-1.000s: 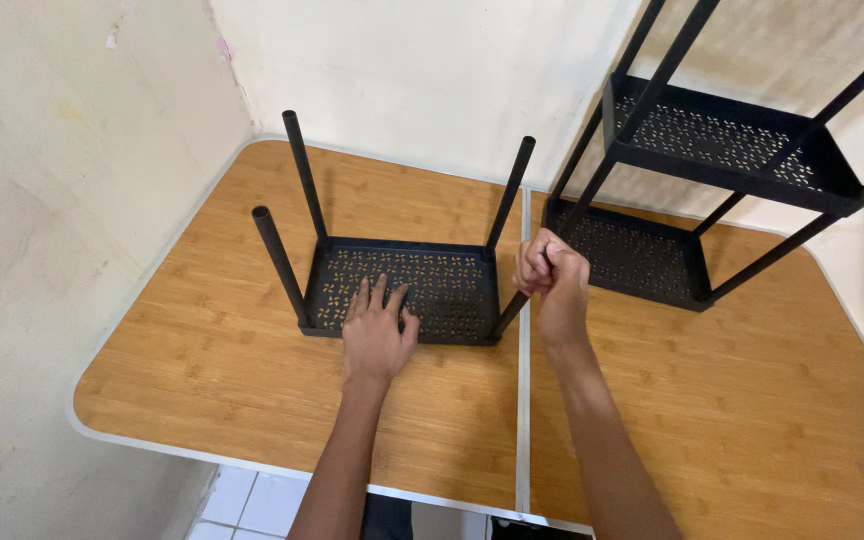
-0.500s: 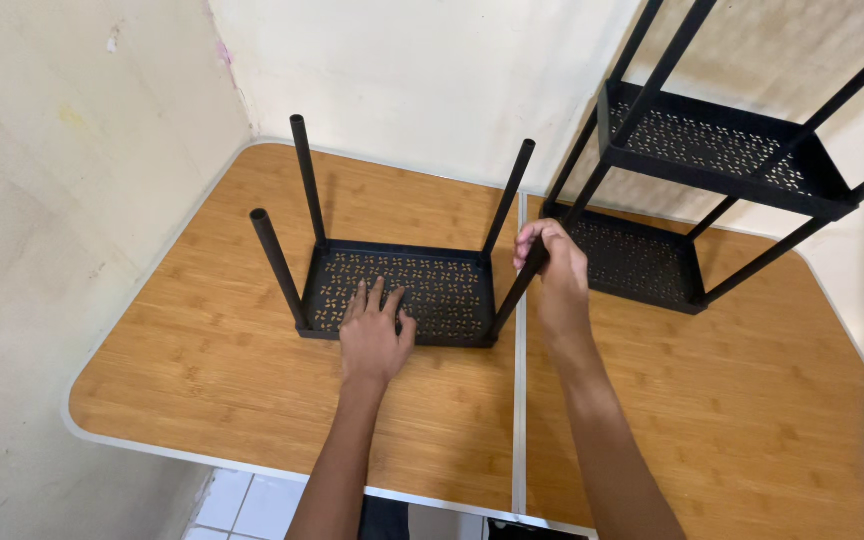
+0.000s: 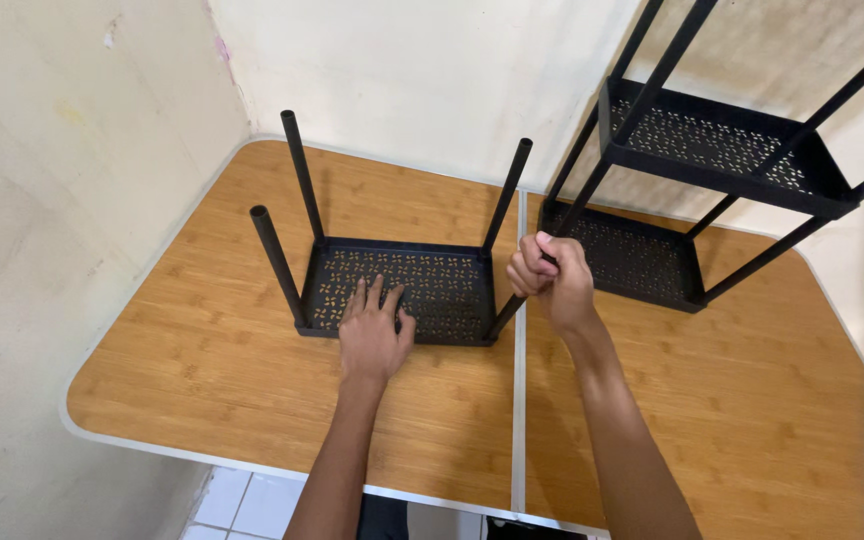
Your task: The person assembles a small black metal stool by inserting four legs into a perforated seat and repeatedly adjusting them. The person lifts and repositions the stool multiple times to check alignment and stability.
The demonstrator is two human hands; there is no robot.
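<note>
A black perforated metal shelf tray (image 3: 402, 290), rectangular with a patterned cut-out floor, lies flat on the wooden table near its middle, a little toward the far wall. Thin black round metal legs stand up from its corners: one at the near-left corner (image 3: 277, 262), one at the far-left corner (image 3: 302, 175), one at the far-right corner (image 3: 508, 193), all leaning slightly outward. The fourth black leg (image 3: 505, 315), at the near-right corner, at about four o'clock from the tray's centre, is mostly hidden inside the right hand.

The left hand (image 3: 374, 335) lies palm down on the tray's near edge, at about six o'clock of the tray, fingers spread flat across the perforated floor; it presses rather than grasps anything. The right hand (image 3: 552, 280) is clenched in a fist around the upper part of the near-right leg, the knuckles turned toward the tray.

At about two o'clock from the tray, just beside it, stands a taller black metal rack with two perforated shelves (image 3: 712, 145), its lower shelf resting on the table and its slanting poles rising out of view. One of its poles runs just behind the right fist.

The light bamboo-patterned folding table (image 3: 202, 380) has a pale rim and a metal seam (image 3: 519, 400) running from twelve to six o'clock, just right of the tray. Cream walls (image 3: 72, 150) close in at nine and twelve o'clock. White floor tiles (image 3: 232, 500) show at seven o'clock below the table edge.
</note>
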